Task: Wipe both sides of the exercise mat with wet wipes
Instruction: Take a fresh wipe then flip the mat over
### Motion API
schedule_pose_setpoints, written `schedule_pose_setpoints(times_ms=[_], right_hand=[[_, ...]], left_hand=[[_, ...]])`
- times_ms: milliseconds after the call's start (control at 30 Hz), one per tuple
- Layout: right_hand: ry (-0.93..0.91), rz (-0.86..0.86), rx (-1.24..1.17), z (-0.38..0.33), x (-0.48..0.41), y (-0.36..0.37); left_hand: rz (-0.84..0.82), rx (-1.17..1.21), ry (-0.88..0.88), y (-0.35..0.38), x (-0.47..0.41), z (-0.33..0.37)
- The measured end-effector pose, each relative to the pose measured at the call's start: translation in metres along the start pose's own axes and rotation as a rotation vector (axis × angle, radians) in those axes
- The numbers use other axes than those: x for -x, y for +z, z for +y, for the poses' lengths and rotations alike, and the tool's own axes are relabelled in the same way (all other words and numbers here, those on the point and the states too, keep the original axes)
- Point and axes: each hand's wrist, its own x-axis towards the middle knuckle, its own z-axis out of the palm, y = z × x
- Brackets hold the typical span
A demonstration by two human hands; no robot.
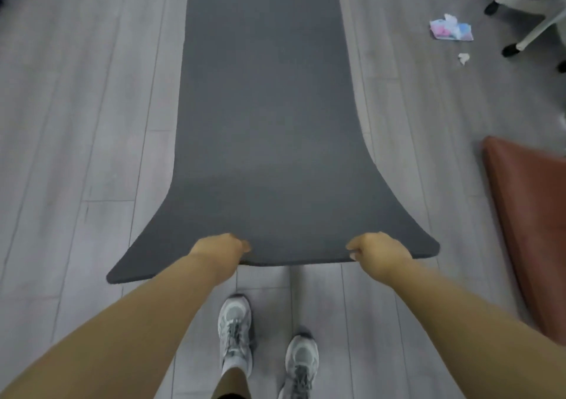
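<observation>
Through the head camera I look down on a dark grey exercise mat (269, 123) stretched lengthwise away from me over a pale grey plank floor (76, 123); its far part lies flat and runs out past the top of the view, while its near end is raised off the floor and flares wide toward the camera; the left hand (219, 250) grips the near short edge a little left of the middle, fingers curled round the edge; the right hand (378, 251) grips the same edge a little right of the middle in the same curled way; I cannot tell how the thumbs sit; both bare forearms reach in from the bottom corners; the mat's two near corners extend beyond the hands, the left one hanging lower in the view; under the lifted edge, between the forearms, two grey and white sneakers stand on the floor, the left sneaker (235, 331) ahead of the right sneaker (301, 362); on the floor to the right of the mat, well apart from it, lies a pink and blue wet wipes pack (451, 29) with a white sheet poking out; a crumpled white wipe (463, 58) lies near it; a white office chair base (533, 16) with black casters fills the top right corner; a reddish-brown padded object (533, 215), which I cannot identify, sits at the right edge
</observation>
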Motion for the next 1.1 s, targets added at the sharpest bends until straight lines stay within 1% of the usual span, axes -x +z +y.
schedule_pose_setpoints(times_ms=[67, 167, 233, 400, 567, 633, 733, 867, 1000, 1100], right_hand=[[0.006, -0.073, -0.043, -0.005, 0.008, 0.012], [0.014, -0.087, -0.098, -0.012, 0.025, 0.009], [-0.006, -0.072, -0.103, -0.017, 0.038, -0.003], [-0.017, 0.041, -0.099, -0.026, 0.081, -0.043], [-0.005, 0.092, -0.136, -0.026, 0.143, -0.083], [0.012, 0.124, -0.151, -0.02, 0.172, -0.1], [0.028, 0.137, -0.198, -0.003, 0.212, -0.119], [0.052, 0.162, -0.241, 0.035, 0.25, -0.139], [0.072, 0.211, -0.241, 0.089, 0.262, -0.155], [0.088, 0.213, -0.239, 0.141, 0.257, -0.169]], left_hand=[[-0.032, 0.002, -0.015, 0.016, 0.009, 0.007], [-0.021, 0.0, -0.042, 0.013, 0.032, 0.016], [-0.007, -0.004, -0.049, 0.001, 0.051, 0.019], [0.038, -0.005, -0.054, -0.042, 0.095, 0.025], [0.074, 0.0, -0.084, -0.092, 0.154, 0.034], [0.117, 0.005, -0.089, -0.112, 0.177, 0.039], [0.159, 0.021, -0.084, -0.139, 0.208, 0.052], [0.184, 0.027, -0.067, -0.175, 0.232, 0.088], [0.219, 0.007, -0.047, -0.209, 0.229, 0.135], [0.235, -0.003, -0.05, -0.233, 0.215, 0.181]])
